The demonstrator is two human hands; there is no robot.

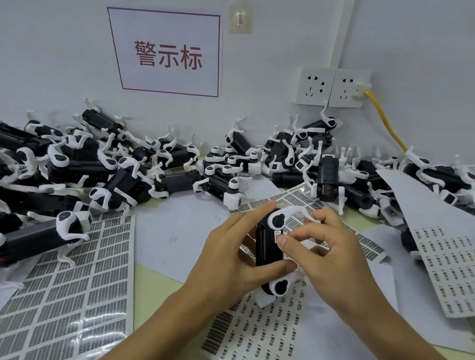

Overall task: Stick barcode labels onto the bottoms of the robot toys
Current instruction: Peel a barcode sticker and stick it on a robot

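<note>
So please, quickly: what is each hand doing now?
Left hand: grips the robot toy, fingers curled round its black body.
Right hand: pinches a small white label against the toy.

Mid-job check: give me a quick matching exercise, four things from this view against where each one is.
Things:
1. toy
2. yellow cable
3. sign
4. toy pile

Places:
A. plugged into the wall socket, right
B. held in both hands, centre
C. on the wall, above the bench
D. along the wall, on the bench

Pairs: 1-B, 2-A, 3-C, 4-D. The left hand grips the toy; the right hand pinches a label at it.
</note>
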